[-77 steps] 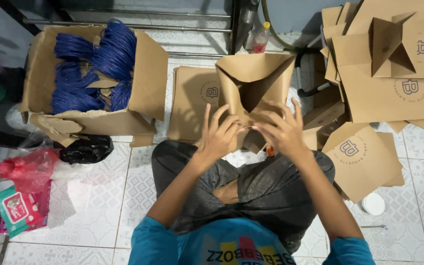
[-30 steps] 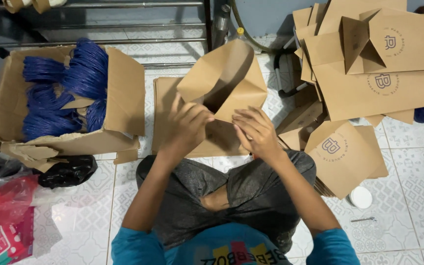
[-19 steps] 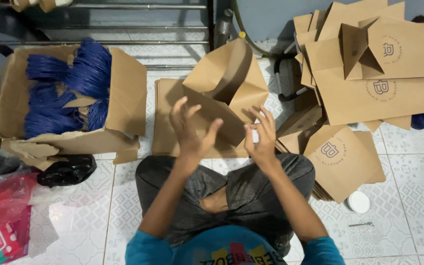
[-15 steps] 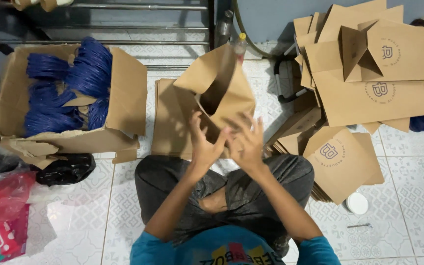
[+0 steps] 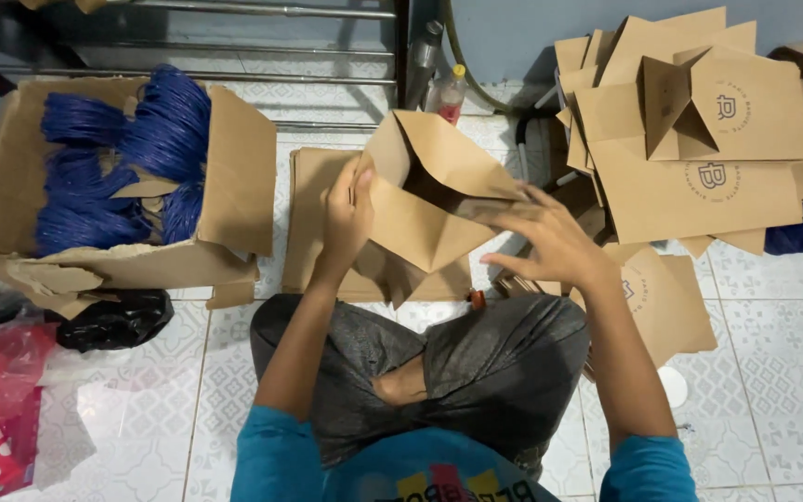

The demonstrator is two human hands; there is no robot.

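We see a brown paper bag [image 5: 425, 200] held up above the crossed legs of the seated person, in front of a flat stack of paper [image 5: 313, 232] lying on the tiled floor [image 5: 773, 353]. The bag is plain kraft brown, half unfolded, its mouth gaping dark toward the upper right, with sharp diagonal creases that meet in a point at its lower edge. The left hand [image 5: 348, 218] grips the bag's left edge, thumb over the front and fingers behind. The right hand [image 5: 550, 237] lies with spread fingers against the bag's right side, near the opening; we cannot tell whether it pinches the paper or only presses on it. To the left stands an open cardboard box [image 5: 234, 177] filled with bundles of blue cord [image 5: 127, 158]. To the upper right lies a heap of finished bags [image 5: 699, 158], flat and overlapping, some with a round printed mark.
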